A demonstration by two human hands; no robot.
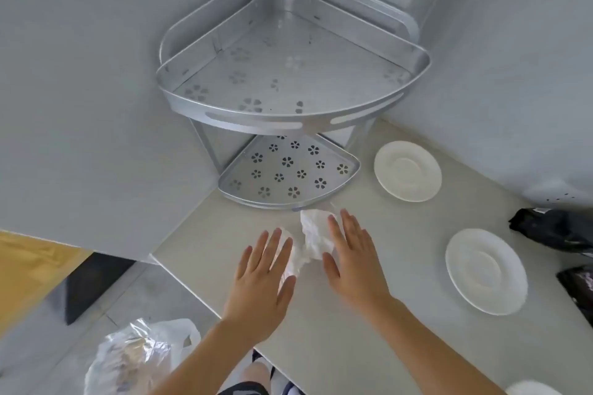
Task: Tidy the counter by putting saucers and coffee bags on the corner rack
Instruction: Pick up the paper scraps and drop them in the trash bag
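A two-tier corner rack (288,99) of matte silver metal, punched with flower-shaped holes, stands bare in the corner of the pale, smooth desk (401,314). Two glossy white round saucers (407,175) (486,271) lie flat to its right; crinkled black coffee bags (558,229) are cut off at the edge. The left hand (261,279) and right hand (353,260) flank crumpled white paper (313,236), fingers spread flat, gripping nothing.

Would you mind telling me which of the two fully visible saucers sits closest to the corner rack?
The far saucer, just right of the corner rack's lower shelf. The other saucer lies nearer the person, beside the dark coffee bags.
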